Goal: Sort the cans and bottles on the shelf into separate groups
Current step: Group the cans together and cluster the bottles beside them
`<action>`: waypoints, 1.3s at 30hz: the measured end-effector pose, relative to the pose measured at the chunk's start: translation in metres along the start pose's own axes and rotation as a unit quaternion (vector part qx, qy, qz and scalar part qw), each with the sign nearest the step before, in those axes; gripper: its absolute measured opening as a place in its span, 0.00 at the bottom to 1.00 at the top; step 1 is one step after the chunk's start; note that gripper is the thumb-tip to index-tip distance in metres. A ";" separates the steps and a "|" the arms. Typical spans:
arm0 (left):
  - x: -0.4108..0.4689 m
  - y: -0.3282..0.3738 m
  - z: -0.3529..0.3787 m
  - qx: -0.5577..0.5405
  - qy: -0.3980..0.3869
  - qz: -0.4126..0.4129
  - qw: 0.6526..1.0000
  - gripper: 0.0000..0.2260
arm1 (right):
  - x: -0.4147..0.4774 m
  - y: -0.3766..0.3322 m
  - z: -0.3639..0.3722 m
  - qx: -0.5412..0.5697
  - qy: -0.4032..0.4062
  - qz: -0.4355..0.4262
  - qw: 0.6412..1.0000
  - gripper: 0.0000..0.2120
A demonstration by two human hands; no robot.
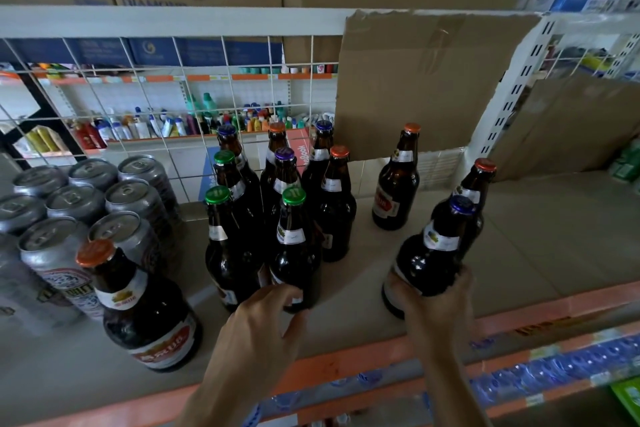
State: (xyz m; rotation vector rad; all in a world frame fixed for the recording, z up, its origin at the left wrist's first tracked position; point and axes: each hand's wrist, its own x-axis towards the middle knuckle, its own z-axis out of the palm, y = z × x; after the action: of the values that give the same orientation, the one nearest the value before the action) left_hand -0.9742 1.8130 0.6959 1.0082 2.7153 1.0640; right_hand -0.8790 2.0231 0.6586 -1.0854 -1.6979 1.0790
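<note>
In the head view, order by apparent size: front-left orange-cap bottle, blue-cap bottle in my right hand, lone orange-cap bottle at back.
Front-left orange-cap bottle
blue-cap bottle
lone orange-cap bottle
Nearness to the camera likely explains it.

Left forearm (221, 388) and right forearm (446, 378) come in from the bottom edge, both bare. Left hand (266, 319): back up, fingers loosely curled and spread, thumb out right, gripping nothing. Right hand (437, 302): wrapped round the lower body of a dark brown glass bottle with a blue cap (433, 253), thumb on its left, fingers on its right.
</note>
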 end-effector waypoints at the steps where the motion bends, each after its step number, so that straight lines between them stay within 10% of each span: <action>1: 0.000 -0.001 -0.001 -0.004 0.002 -0.002 1.000 0.08 | -0.003 -0.002 0.005 0.009 -0.012 -0.007 1.000 0.36; 22: -0.005 -0.019 -0.017 -0.010 -0.009 -0.023 1.000 0.06 | -0.014 -0.019 0.053 0.110 -0.272 -0.033 0.956 0.34; 39: 0.001 -0.008 -0.017 -0.012 -0.011 -0.008 1.000 0.11 | -0.014 -0.015 0.060 0.128 -0.254 -0.077 0.955 0.45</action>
State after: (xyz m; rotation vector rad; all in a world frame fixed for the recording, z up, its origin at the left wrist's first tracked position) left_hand -0.9839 1.7997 0.7039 0.9879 2.6812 1.0741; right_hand -0.9340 1.9930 0.6531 -0.5224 -1.9236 1.5164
